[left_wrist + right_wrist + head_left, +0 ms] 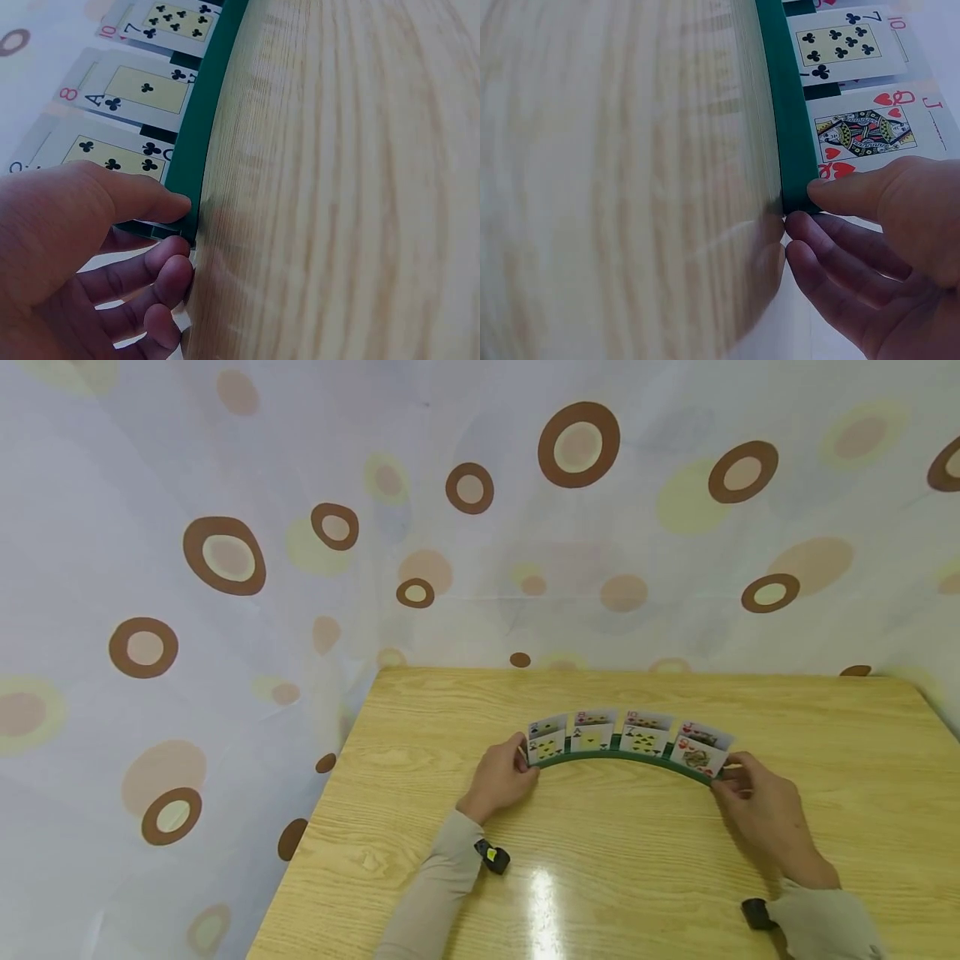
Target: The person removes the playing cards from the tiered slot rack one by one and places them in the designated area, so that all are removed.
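A curved green card holder (600,755) stands on the table, with playing cards upright in two rows. My left hand (501,781) pinches its left end, thumb on the front face and fingers curled at the end. At the right end my right hand (772,806) grips it the same way. The front row shows a queen of hearts (862,135), a seven of clubs (847,45), an ace of clubs (146,88) and, leftmost, another club card (546,747). Behind them the back-row cards are mostly hidden; an 8, a 10 and a J show at their corners.
The wood-grain table (622,868) reaches back to a wall covering (450,543) printed with brown and cream circles. Small black devices sit at the left wrist (492,857) and the right wrist (757,913). Light glares on the tabletop near the front.
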Tool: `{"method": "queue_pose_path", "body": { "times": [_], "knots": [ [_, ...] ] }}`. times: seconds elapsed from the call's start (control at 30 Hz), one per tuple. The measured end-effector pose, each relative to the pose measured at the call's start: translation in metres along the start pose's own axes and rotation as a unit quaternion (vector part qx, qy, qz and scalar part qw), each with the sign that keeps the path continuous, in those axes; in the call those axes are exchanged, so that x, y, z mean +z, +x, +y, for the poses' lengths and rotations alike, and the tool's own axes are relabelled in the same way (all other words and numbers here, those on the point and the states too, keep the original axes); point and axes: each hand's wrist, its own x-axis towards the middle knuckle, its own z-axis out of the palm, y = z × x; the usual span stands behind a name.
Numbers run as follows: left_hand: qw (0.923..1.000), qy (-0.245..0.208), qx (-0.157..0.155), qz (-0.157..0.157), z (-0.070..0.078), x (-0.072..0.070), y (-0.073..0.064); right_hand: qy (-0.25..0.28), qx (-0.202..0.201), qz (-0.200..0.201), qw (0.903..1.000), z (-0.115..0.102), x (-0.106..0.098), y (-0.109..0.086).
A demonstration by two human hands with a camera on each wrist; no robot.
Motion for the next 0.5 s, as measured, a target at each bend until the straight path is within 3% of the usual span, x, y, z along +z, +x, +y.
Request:
{"method": "queue_pose_path", "body": {
  "times": [0.17, 0.27, 0.5],
  "knots": [
    [0.9999, -0.011, -0.009, -0.007, -0.004, -0.002, -0.002, 0.005, 0.003, -0.009, 0.9999, -0.002, 0.002, -0.001],
    [1.0000, -0.001, 0.001, -0.004, -0.001, -0.007, -0.005, 0.007, 0.004, -0.013, 0.9999, -0.004, 0.002, 0.000],
    [0.9997, -0.025, 0.000, 0.006, -0.016, -0.009, -0.010, 0.011, 0.000, -0.026, 0.9996, -0.011, 0.004, 0.001]
  ]
}}
